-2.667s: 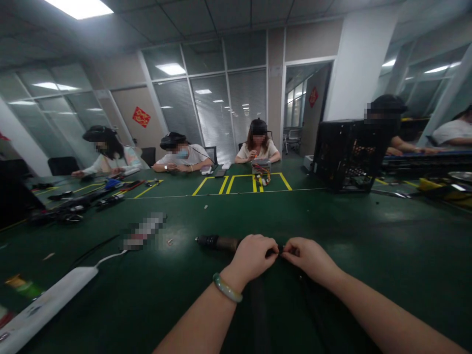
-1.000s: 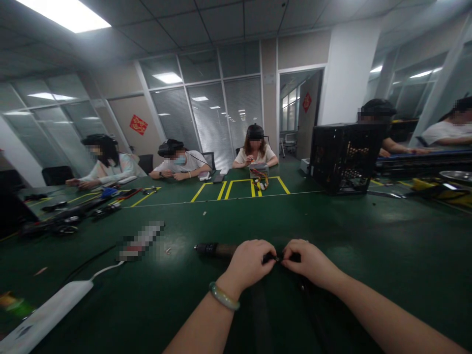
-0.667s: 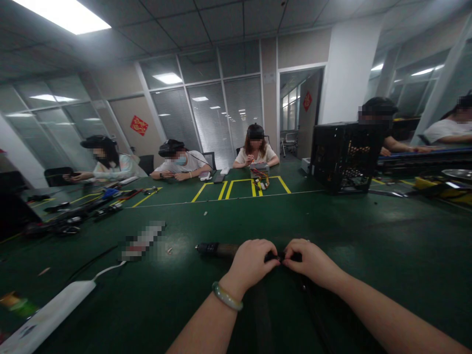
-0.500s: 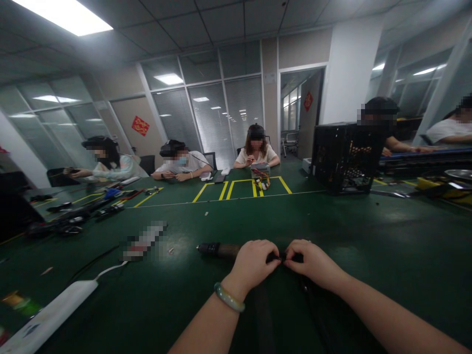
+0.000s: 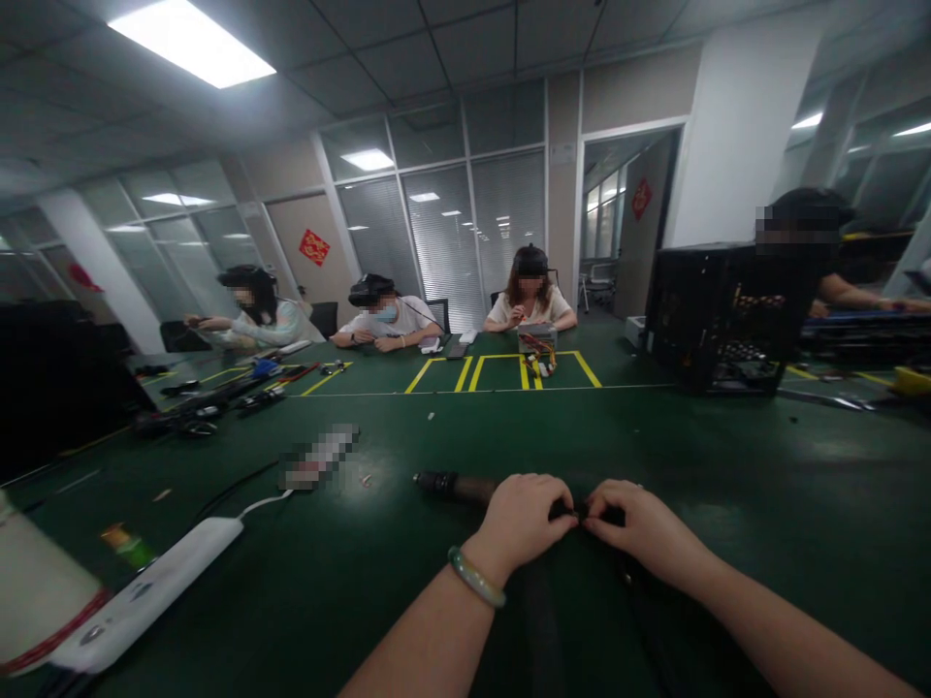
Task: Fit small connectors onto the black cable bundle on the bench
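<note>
My left hand (image 5: 529, 512), with a jade-like bangle (image 5: 476, 579) on its wrist, is closed with thumb and fingers pinched together. My right hand (image 5: 644, 528) faces it, pinched the same way. Between the two sets of fingertips shows a small dark piece (image 5: 580, 510), mostly covered, so its kind is unclear. Behind the left hand a dark cylindrical tool with a metal tip, like an electric screwdriver (image 5: 455, 487), lies on the table, its rear end hidden by the hand. A dark cable (image 5: 634, 601) runs below the right hand.
A white power strip (image 5: 156, 591) and a pale cylinder with a red band (image 5: 36, 591) stand at left on the green table (image 5: 407, 601). A black computer case (image 5: 698, 320) is at back right. Several people sit across the table.
The camera view has turned left, so everything sits further right, and the pale cylinder has come into view. Both hands keep nearly the same pinched pose.
</note>
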A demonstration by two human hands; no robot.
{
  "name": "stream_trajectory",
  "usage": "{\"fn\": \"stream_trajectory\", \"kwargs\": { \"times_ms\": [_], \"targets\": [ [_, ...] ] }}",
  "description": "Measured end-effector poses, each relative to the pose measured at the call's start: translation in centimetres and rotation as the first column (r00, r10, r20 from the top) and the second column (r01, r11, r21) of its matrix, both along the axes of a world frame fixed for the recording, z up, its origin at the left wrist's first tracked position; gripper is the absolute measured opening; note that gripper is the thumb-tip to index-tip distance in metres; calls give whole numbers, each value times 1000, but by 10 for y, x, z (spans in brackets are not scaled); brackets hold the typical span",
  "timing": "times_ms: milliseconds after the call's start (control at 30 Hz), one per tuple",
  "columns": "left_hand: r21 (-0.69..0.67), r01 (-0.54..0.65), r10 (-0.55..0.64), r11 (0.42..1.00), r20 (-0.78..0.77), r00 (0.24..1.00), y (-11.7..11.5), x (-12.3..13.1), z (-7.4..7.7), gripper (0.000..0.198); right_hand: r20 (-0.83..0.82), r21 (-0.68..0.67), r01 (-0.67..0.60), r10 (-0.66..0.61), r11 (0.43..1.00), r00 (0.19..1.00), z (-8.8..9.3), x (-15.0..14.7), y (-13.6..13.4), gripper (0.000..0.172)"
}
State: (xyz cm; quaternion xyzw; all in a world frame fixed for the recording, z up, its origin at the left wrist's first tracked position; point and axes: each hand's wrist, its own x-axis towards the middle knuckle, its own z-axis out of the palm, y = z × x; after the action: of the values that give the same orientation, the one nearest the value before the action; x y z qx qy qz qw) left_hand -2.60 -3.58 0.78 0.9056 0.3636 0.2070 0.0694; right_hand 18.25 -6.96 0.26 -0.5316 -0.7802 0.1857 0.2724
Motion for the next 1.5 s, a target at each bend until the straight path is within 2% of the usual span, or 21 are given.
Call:
{"fn": "stream_trajectory", "kwargs": {
  "times_ms": [567,800,1367,1500],
  "targets": [
    [9,14,-13,1000,-19,1000,-3,0,4,20,3,-21,-1,2,1000,1000,-4,3,1,11],
    [6,16,-15,1000,-53,998,-4,1,7,15,3,-12,4,-4,1000,1000,-3,2,0,9],
    [20,23,-23,1000,-1,1000,-5,0,5,13,5,-13,-5,5,1000,1000,-4,2,2,10],
    [19,28,-28,999,14,1000,-4,0,5,13,44,18,50,-51,999,998,-4,2,1,13]
  ]
}}
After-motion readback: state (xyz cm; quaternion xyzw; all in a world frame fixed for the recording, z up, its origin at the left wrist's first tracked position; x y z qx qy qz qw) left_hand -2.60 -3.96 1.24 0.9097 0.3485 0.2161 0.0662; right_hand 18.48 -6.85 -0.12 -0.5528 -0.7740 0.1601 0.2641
